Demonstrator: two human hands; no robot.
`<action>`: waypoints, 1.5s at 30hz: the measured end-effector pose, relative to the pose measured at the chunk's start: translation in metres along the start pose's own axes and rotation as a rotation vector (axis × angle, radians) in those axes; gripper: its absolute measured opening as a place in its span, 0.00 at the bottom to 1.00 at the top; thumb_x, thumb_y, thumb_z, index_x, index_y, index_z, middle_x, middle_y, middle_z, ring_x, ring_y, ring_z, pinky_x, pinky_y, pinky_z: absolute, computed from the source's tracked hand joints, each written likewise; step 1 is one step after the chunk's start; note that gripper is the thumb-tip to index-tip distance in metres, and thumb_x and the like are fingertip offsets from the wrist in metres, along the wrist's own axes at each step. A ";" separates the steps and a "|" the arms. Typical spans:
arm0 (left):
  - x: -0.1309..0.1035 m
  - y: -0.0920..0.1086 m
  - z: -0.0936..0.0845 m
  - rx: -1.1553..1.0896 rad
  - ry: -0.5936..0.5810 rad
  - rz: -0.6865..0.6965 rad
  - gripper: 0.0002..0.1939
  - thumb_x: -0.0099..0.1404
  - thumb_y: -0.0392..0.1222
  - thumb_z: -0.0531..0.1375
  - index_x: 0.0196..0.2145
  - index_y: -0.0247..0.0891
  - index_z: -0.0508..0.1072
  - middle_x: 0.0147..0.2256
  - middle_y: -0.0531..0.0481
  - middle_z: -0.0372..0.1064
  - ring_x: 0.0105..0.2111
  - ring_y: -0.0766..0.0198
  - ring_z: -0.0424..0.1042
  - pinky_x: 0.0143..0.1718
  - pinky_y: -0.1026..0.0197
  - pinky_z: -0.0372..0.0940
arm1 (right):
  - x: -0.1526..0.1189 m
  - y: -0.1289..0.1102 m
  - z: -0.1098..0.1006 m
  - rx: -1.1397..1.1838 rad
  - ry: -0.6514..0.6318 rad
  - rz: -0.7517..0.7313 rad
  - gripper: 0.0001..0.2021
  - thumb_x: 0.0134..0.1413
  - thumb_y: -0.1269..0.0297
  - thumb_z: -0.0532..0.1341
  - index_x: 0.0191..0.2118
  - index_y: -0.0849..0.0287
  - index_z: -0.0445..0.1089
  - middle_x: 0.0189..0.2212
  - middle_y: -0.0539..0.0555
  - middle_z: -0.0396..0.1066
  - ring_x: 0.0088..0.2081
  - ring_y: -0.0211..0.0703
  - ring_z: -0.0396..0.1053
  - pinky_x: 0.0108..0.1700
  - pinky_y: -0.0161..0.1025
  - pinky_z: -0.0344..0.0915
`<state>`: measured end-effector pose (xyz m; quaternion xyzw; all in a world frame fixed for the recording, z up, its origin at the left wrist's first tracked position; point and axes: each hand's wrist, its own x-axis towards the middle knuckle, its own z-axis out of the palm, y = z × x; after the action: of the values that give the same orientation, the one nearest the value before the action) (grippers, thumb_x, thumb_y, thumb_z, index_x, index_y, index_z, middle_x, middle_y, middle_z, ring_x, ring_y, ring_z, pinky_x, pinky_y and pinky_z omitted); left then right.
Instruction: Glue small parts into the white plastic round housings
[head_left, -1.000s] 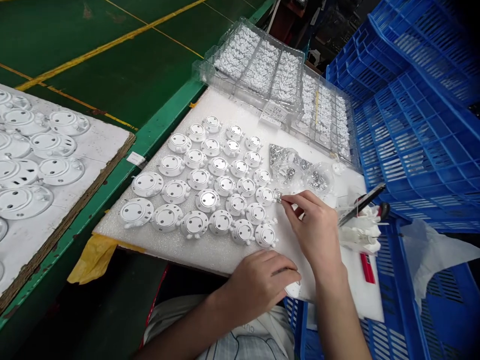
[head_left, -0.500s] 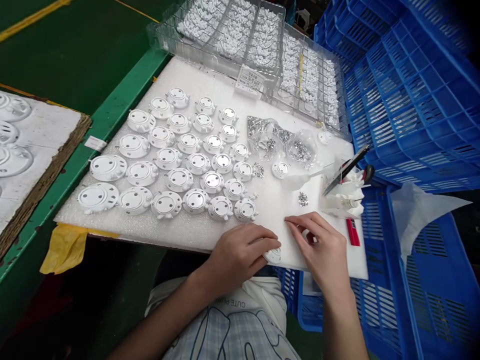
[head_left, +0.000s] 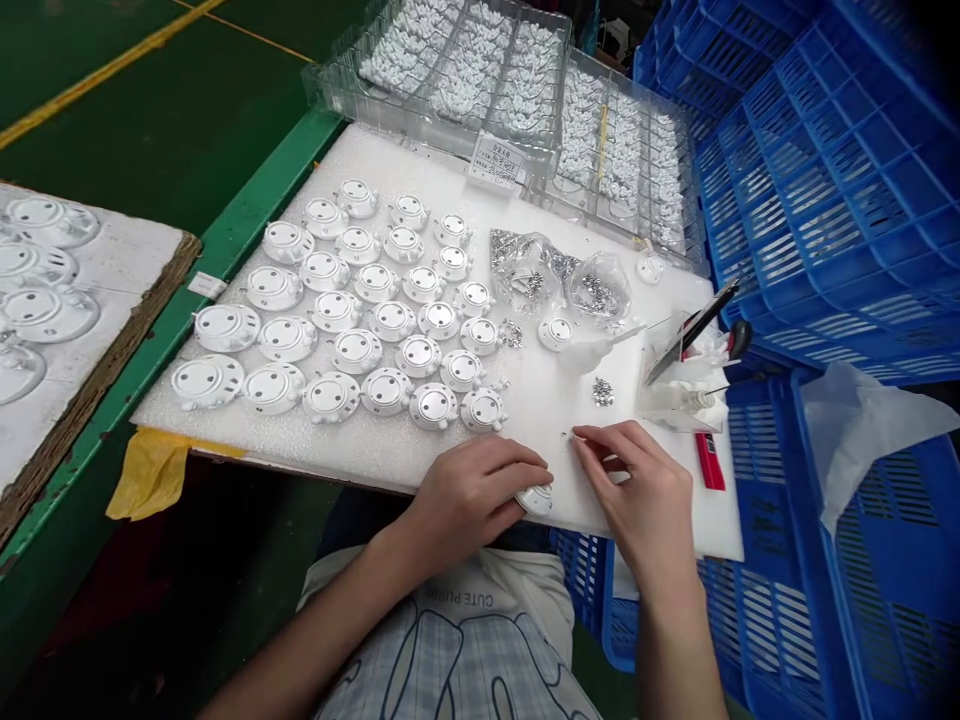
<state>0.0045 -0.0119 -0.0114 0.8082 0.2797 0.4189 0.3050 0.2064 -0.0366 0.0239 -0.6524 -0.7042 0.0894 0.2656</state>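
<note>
My left hand [head_left: 480,492] is closed around a small round white plastic piece [head_left: 537,499] at the front edge of the foam board [head_left: 540,400]. Part of that piece is hidden under the fingers. To its right, my right hand [head_left: 646,490] has thumb and forefinger brought together low over the board; whatever is between the tips is too small to make out. A tiny dark metal bit [head_left: 564,434] lies just left of those fingertips. Beyond them is a little heap of shiny metal parts [head_left: 602,391]. Several similar white pieces [head_left: 358,352] stand in rows to the left.
Clear bags of metal parts [head_left: 600,288] and a white squeeze bottle [head_left: 589,354] lie farther back. A clear holder with tools [head_left: 679,400] and a red object [head_left: 709,462] are at right. Trays of white parts [head_left: 480,70] line the back; blue crates [head_left: 817,180] flank the right.
The view has shifted slightly. Both hands keep nearly the same posture, and the left still holds the white piece. The tiny metal bit now shows apart from my right fingertips.
</note>
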 end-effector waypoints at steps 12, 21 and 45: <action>0.002 0.000 -0.009 -0.184 -0.040 -0.056 0.13 0.70 0.27 0.58 0.48 0.33 0.79 0.46 0.42 0.81 0.45 0.60 0.80 0.47 0.61 0.76 | -0.003 -0.012 -0.011 0.510 -0.137 0.170 0.04 0.63 0.64 0.65 0.37 0.52 0.79 0.32 0.49 0.73 0.27 0.33 0.71 0.28 0.29 0.70; 0.009 0.011 -0.011 -0.452 -0.024 -0.294 0.13 0.64 0.27 0.64 0.45 0.35 0.82 0.44 0.45 0.83 0.44 0.61 0.82 0.47 0.64 0.75 | -0.005 -0.018 -0.011 0.392 -0.051 -0.002 0.06 0.62 0.71 0.65 0.40 0.53 0.79 0.32 0.51 0.74 0.32 0.37 0.73 0.31 0.31 0.71; 0.012 0.012 0.002 -0.986 0.072 -0.668 0.14 0.57 0.30 0.66 0.37 0.44 0.86 0.43 0.47 0.83 0.40 0.60 0.82 0.39 0.62 0.77 | 0.038 0.049 -0.063 -0.175 0.484 0.165 0.14 0.64 0.52 0.63 0.33 0.55 0.72 0.30 0.54 0.71 0.27 0.43 0.65 0.32 0.42 0.59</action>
<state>0.0146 -0.0116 0.0031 0.4249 0.3013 0.4078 0.7499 0.2795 -0.0073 0.0643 -0.7304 -0.5697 -0.1089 0.3608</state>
